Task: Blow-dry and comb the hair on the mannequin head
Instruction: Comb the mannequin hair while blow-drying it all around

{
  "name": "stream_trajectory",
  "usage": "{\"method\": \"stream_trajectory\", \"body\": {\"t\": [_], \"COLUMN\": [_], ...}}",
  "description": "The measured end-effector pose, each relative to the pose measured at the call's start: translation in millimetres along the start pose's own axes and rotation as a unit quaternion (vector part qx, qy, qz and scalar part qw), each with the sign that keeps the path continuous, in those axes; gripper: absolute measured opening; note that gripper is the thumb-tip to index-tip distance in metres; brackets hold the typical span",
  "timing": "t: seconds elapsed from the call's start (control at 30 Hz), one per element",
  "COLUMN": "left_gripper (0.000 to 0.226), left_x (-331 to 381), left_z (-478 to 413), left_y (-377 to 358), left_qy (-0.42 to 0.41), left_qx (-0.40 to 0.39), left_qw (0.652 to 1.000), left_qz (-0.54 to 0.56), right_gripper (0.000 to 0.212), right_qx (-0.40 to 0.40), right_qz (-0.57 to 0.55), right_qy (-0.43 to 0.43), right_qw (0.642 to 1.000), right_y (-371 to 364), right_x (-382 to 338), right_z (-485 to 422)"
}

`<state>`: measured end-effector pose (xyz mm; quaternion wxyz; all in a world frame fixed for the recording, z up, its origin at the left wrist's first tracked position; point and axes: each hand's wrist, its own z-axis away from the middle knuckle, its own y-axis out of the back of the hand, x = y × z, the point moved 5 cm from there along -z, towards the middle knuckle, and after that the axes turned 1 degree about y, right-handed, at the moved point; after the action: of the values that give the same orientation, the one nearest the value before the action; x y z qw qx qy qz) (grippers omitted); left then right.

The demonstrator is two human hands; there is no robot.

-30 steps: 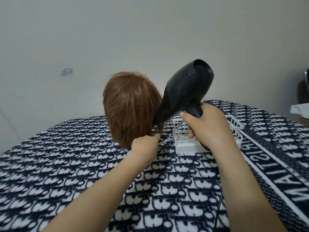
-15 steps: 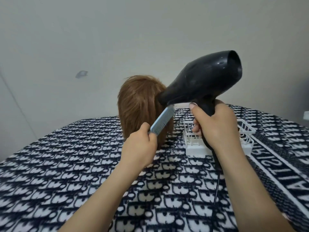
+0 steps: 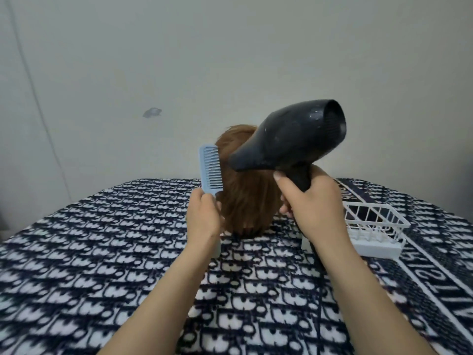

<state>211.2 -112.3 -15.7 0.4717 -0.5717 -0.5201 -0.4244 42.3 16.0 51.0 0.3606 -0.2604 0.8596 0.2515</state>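
Note:
The mannequin head with short brown hair stands on the patterned table, seen from behind. My left hand grips the handle of a light blue comb, held upright with its teeth against the left side of the hair. My right hand grips the handle of a black hair dryer. Its nozzle points left and down at the upper part of the hair and hides the right side of the head.
A white wire basket sits on the table right of the head. The dryer's black cord hangs down over the blue-and-white patterned cloth. A plain pale wall stands close behind the table.
My left hand has carried the comb from the right side of the hair up to the left side, turning it upright. The dryer has swung higher, and the view has shifted so the head sits centrally.

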Motion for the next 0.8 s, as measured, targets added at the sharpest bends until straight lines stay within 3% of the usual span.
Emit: {"method": "stream_trajectory", "body": {"t": [0.17,0.4,0.53,0.8], "left_gripper": [0.009,0.012,0.017,0.015], "left_x": [-3,6,-2,-39], "left_z": [-18,-50,-56,-55], "left_y": [-5,-14,-23,-24], "left_qy": [0.113,0.164,0.2,0.199], "left_qx": [-0.04,-0.074,-0.101,-0.1], "left_qw": [0.981,0.947,0.933,0.952], "left_qz": [0.152,0.267,0.281,0.21], "right_gripper": [0.018,0.023,0.025,0.026], "right_qx": [-0.033,-0.072,-0.08,-0.086], "right_qz": [0.057,0.167,0.195,0.215], "right_qy": [0.033,0.055,0.06,0.06], "right_qw": [0.997,0.982,0.976,0.971], "right_y": [-26,-49,-57,-60], "right_x": [-31,-70,-79,-73], "right_z": [-18,-50,-57,-52]}}
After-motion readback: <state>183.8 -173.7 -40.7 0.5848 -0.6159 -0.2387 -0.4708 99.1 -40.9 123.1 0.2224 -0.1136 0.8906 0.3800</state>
